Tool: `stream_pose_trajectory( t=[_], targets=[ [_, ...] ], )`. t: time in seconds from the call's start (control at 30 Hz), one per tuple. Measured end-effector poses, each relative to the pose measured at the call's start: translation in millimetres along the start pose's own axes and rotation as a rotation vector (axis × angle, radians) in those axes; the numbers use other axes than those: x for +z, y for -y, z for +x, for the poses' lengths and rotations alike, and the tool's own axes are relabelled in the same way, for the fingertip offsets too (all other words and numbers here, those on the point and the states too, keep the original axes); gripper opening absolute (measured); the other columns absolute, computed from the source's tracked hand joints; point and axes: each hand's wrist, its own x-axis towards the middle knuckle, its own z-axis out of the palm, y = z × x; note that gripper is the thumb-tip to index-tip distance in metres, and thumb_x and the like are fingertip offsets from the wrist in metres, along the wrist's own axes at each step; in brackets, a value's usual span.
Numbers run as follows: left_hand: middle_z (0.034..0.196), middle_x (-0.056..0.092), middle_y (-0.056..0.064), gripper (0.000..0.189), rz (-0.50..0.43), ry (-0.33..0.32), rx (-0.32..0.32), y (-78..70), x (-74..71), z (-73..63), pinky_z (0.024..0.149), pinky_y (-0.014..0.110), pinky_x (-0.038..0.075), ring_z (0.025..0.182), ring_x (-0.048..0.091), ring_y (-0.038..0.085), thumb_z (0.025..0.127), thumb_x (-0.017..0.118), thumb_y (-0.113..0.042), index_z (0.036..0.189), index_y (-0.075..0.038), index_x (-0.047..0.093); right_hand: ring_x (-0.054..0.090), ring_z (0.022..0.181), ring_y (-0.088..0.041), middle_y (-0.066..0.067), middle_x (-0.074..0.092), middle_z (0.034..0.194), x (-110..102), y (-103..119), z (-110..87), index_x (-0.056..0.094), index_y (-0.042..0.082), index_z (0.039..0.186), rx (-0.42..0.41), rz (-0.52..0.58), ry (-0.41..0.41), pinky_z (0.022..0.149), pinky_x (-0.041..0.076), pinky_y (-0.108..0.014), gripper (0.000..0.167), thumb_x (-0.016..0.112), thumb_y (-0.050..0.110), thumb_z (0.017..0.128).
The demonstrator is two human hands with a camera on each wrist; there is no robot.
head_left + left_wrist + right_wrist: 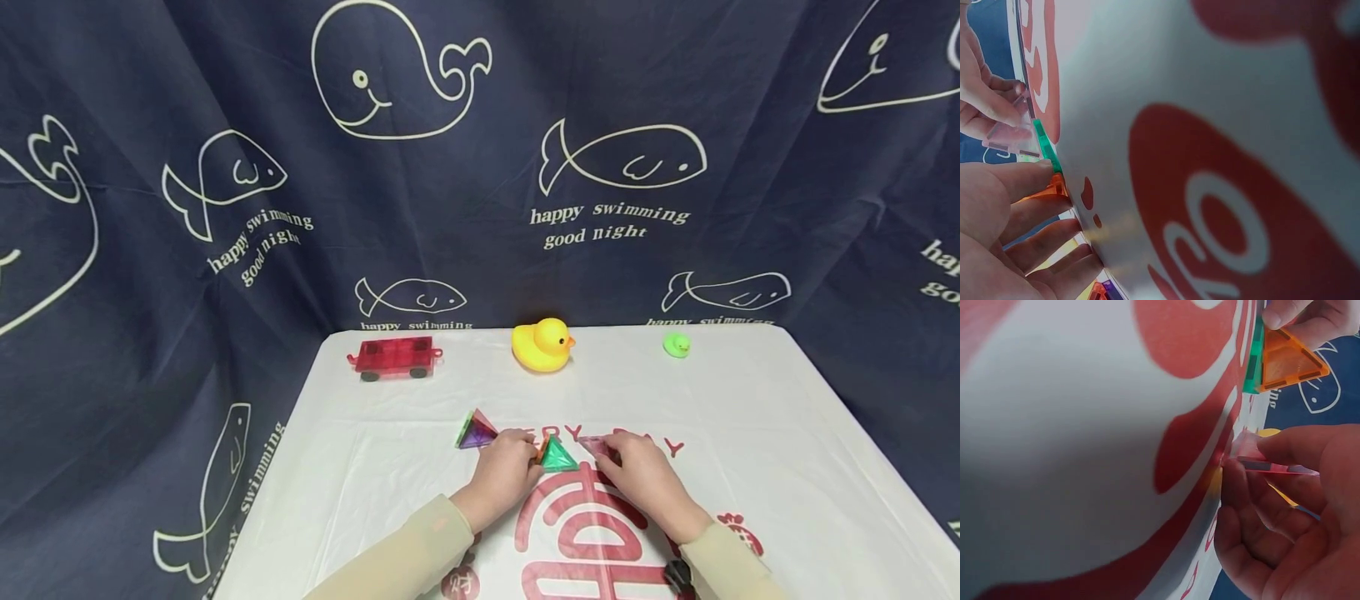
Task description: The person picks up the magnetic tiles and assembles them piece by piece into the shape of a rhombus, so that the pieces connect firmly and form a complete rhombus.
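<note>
My left hand (510,465) pinches an orange triangular magnetic tile (1294,361) between thumb and fingers. That tile stands upright along one edge of a green triangular tile (557,457), which lies on the table. To the right, my right hand (641,468) holds a clear pink triangular tile (594,447) between its thumb (1294,444) and fingers, low over the tabletop. The pink tile (1011,132) is close to the green tile's right side in the left wrist view. Left of my left hand sits a small pyramid of purple, red and green tiles (476,431), partly behind that hand.
At the back of the white table (360,467) stand a red wheeled car base (394,356), a yellow rubber duck (543,344) and a small green duck (677,345). A dark blue printed curtain (495,225) hangs behind. A black object (677,575) shows by my right sleeve.
</note>
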Motion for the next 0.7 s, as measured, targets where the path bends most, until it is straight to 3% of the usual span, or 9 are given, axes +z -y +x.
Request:
stream_pose_trajectory(
  t=[0.17,0.37,0.7],
  targets=[
    [0.109,0.075,0.005,0.015,-0.004,-0.007,0.002,0.7,0.8,0.0,0.091,0.036,0.056,0.108,0.068,0.02,0.084,0.085,-0.022,0.075,-0.014,0.077,0.045,0.058,-0.012,0.004,0.051,0.065,2,6,5.0,0.075,0.009,0.085,-0.004,-0.017,0.005,0.055,0.039,-0.029,0.013,0.079,0.018,0.093],
    [0.109,0.074,0.005,0.014,-0.005,0.007,-0.006,-1.0,-1.0,1.0,0.092,0.036,0.056,0.108,0.068,0.02,0.085,0.085,-0.022,0.077,-0.013,0.078,0.045,0.06,-0.014,0.003,0.05,0.065,6,13,9.6,0.071,0.01,0.079,-0.033,-0.002,-0.006,0.057,0.04,-0.031,0.015,0.079,0.013,0.092],
    [0.106,0.074,0.004,0.016,0.004,-0.01,0.015,-0.5,-1.6,-0.3,0.088,0.035,0.057,0.105,0.068,0.02,0.084,0.086,-0.022,0.074,-0.014,0.077,0.046,0.061,-0.013,0.003,0.053,0.067,18,22,15.7,0.072,0.009,0.082,-0.074,-0.019,-0.04,0.058,0.043,-0.034,0.012,0.079,0.011,0.091]
  ],
)
